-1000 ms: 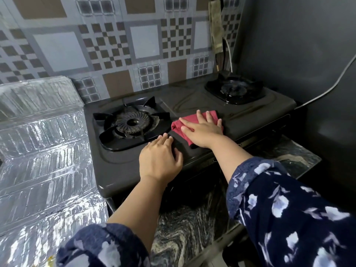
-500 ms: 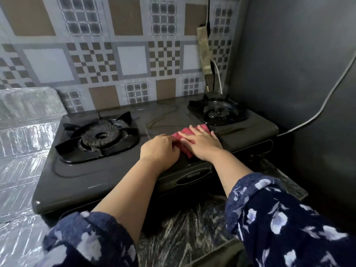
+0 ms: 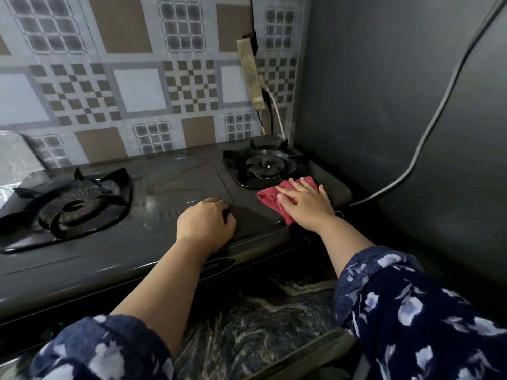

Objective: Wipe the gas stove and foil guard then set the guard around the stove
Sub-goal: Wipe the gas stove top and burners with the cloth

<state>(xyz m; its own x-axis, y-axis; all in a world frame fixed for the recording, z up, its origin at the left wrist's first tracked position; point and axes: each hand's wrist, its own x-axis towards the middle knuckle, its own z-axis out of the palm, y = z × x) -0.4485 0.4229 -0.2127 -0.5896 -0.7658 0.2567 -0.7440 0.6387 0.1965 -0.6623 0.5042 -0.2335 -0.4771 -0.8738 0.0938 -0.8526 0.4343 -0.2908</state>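
Presently wiping the gas stove top: right hand, fingers straight and spread, pressing a red cloth flat at the right burner's five o'clock. Left hand resting knuckles-up, fingers bent under and empty, seemingly steadying the stove. Foil guard lying apart at nine o'clock, untouched.

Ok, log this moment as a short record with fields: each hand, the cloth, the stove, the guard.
left hand: rests on the stove top, near the front edge, holding nothing
right hand: pressed flat on the cloth
cloth: red, beside the right burner
stove: black, two burners
foil guard: off to the left, not around the stove
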